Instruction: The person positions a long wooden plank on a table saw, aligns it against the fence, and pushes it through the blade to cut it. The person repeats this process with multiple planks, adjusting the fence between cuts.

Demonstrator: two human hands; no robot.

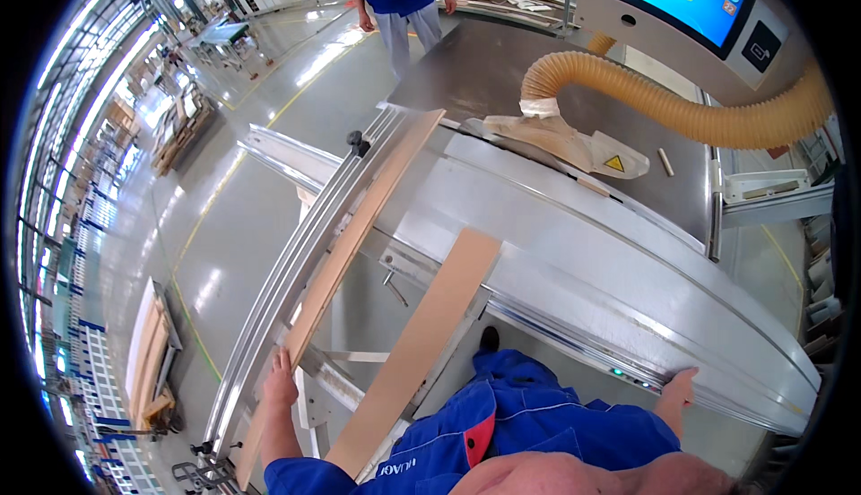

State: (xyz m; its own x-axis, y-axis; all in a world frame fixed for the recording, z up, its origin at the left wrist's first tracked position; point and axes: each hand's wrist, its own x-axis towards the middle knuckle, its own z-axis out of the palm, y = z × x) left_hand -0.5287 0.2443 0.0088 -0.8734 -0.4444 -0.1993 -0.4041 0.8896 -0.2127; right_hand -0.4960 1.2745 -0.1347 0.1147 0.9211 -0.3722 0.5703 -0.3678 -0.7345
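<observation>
Head view: the hands are wide apart. The left hand reaches forward, fingers on the narrow brown board; the right hand stretches sideways to the sliding table's edge. Whether either grips is unclear. The board lies along the aluminium fence, long axis running lower left to upper right, mostly beyond the left hand.
</observation>
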